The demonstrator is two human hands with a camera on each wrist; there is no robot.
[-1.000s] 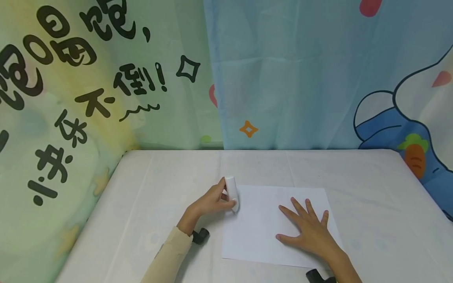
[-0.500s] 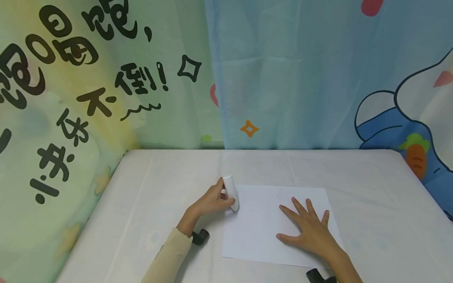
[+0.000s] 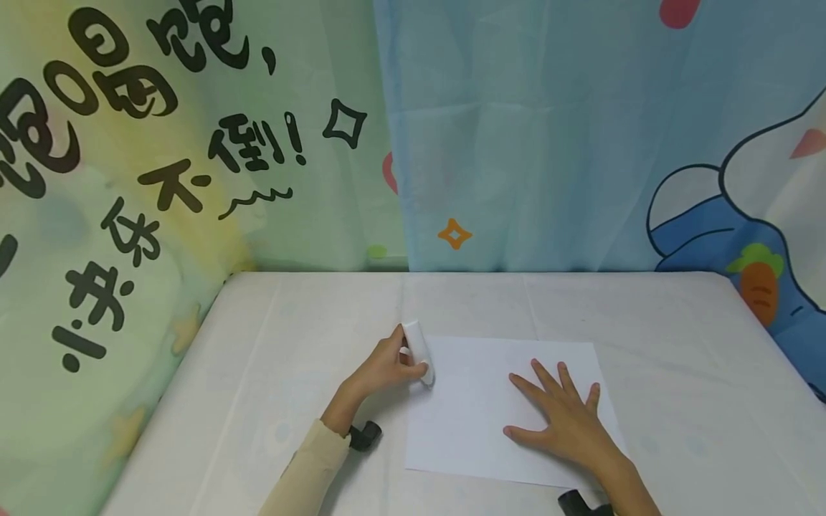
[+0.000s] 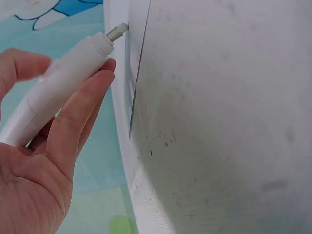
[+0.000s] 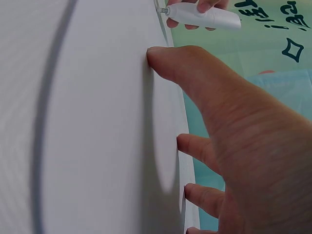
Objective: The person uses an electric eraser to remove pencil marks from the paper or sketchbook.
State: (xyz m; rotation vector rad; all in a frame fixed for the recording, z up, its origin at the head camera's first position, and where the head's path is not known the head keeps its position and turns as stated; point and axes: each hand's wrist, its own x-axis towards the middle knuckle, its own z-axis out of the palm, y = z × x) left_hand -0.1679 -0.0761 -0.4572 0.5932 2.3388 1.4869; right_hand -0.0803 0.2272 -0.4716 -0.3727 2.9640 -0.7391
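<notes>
A white electric eraser (image 4: 58,87) with a narrow metal-held tip is gripped by my left hand (image 3: 386,363), thumb on one side and fingers on the other. Its tip points down at the left edge of a white sheet of paper (image 3: 471,423); whether it touches the paper I cannot tell. In the right wrist view the same eraser (image 5: 214,15) shows at the top. My right hand (image 3: 568,423) lies on the right part of the sheet with its fingers spread, and holds nothing. The paper's surface looks blank in the head view.
A white cloth covers the table (image 3: 310,315). Behind it hang printed curtains (image 3: 568,143), green-yellow with black lettering at the left and blue at the right. Dark wrist cameras (image 3: 366,434) sit near both wrists.
The eraser's top end has leaned a little to the left, and my left hand has shifted slightly that way. My right hand and the paper stay in place.
</notes>
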